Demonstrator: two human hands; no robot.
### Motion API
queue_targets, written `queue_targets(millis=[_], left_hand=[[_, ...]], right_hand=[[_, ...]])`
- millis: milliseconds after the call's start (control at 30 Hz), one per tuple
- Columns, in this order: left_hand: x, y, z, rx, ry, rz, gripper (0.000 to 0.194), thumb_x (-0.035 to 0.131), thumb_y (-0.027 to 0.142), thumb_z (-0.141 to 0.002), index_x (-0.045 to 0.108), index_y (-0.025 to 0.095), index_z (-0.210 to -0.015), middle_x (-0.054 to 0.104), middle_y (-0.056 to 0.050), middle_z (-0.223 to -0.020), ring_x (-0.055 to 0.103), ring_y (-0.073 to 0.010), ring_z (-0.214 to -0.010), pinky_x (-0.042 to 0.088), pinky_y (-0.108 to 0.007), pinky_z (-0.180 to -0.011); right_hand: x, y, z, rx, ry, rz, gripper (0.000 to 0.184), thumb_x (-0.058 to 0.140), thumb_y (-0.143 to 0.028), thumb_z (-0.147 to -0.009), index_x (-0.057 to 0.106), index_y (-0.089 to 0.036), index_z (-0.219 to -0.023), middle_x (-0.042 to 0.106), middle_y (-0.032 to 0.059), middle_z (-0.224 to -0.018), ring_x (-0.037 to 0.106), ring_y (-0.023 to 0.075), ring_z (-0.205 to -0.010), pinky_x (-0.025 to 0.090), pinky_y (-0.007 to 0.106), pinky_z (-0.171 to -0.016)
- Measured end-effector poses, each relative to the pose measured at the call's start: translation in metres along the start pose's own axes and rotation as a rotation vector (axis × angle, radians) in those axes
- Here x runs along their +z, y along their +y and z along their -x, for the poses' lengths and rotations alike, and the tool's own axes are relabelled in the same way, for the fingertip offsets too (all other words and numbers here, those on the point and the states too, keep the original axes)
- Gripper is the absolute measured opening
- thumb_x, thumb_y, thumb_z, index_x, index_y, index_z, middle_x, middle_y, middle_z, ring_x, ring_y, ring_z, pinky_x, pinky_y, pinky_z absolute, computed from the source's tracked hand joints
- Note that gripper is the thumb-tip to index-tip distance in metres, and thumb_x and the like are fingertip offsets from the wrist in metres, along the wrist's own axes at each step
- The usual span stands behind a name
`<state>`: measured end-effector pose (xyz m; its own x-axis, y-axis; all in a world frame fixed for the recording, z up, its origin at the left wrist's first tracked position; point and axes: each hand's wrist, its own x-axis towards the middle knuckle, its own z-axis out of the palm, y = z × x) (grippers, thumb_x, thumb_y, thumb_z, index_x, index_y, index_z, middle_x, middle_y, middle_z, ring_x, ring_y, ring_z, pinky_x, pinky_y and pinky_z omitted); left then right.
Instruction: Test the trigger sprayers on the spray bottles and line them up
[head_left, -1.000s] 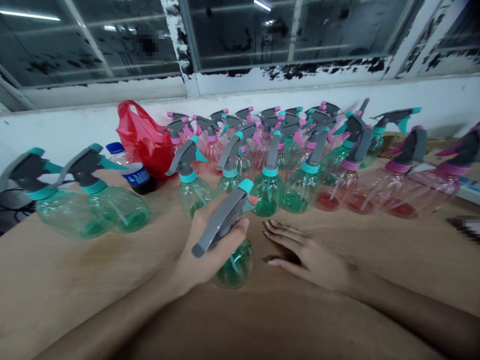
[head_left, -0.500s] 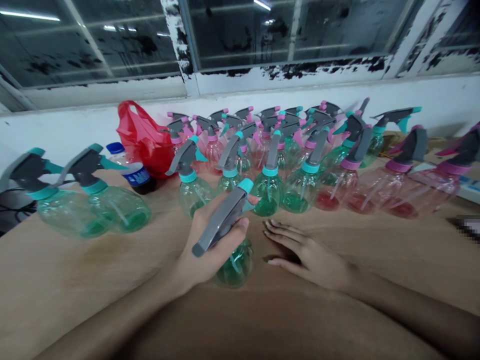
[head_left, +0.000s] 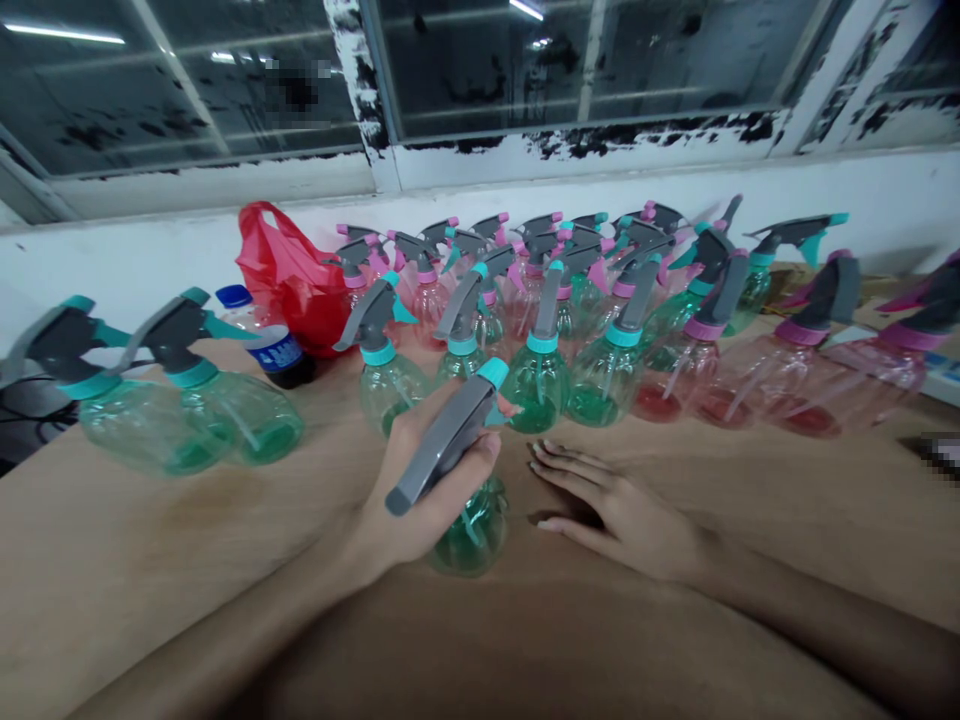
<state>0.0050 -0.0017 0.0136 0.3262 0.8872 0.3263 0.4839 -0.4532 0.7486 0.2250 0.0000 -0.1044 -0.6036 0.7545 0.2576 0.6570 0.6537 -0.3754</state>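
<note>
Green spray bottle [head_left: 469, 540]: upright on wooden surface [head_left: 315, 470], between hands. Left hand [head_left: 412, 490] wrapped round its neck, below grey spray head. Ribbed, clear plastic; probably light, thin-walled, slightly springy, slick if wet; neck likely firmest hold. Right hand [head_left: 637, 520] flat, fingers slightly apart, right of bottle, holding nothing. Behind bottle: row of rounded green and pink sprayers [head_left: 538, 390]. Behind, leftward: crinkled red bag [head_left: 292, 280], thin and soft.

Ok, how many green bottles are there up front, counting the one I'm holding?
7: the held bottle in your left hand, two bottles at far left, and four bottles mid front row. More green ones stand behind, some partly hidden.
</note>
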Motion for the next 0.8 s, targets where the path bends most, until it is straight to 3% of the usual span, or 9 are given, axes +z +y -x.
queue_targets(millis=[267, 500, 800], left_hand=[[-0.0026, -0.0002, -0.0002, 0.041, -0.031, 0.009, 0.006, 0.048, 0.027, -0.079, 0.053, 0.024, -0.076, 0.061, -0.001, -0.075, 0.061, -0.0203, -0.072, 0.049, -0.032, -0.064], [0.0024, -0.0045, 0.0018, -0.051, 0.003, 0.058, 0.022, 0.051, 0.027, -0.078, 0.055, 0.026, -0.100, 0.059, 0.000, -0.073, 0.059, -0.0186, -0.065, 0.051, -0.033, -0.066], [0.0038, -0.0049, 0.0018, -0.016, 0.015, 0.024, 0.025, 0.050, 0.024, -0.079, 0.056, 0.025, -0.103, 0.057, 0.002, -0.070, 0.055, -0.0156, -0.060, 0.050, -0.029, -0.062]], right_hand=[[0.0002, -0.0002, 0.0003, -0.013, 0.010, 0.005, 0.057, 0.046, -0.048, -0.087, 0.038, -0.020, -0.136, 0.043, 0.0070, -0.139, 0.034, 0.0217, -0.131, 0.034, 0.043, -0.107], [0.0007, 0.0010, 0.0004, -0.019, 0.020, -0.010, 0.057, 0.047, -0.047, -0.087, 0.038, -0.021, -0.136, 0.043, 0.0068, -0.140, 0.035, 0.0227, -0.130, 0.034, 0.044, -0.106], [0.0008, 0.0002, 0.0004, -0.020, 0.027, 0.001, 0.057, 0.047, -0.047, -0.087, 0.038, -0.020, -0.136, 0.044, 0.0073, -0.139, 0.035, 0.0227, -0.130, 0.035, 0.045, -0.106]])
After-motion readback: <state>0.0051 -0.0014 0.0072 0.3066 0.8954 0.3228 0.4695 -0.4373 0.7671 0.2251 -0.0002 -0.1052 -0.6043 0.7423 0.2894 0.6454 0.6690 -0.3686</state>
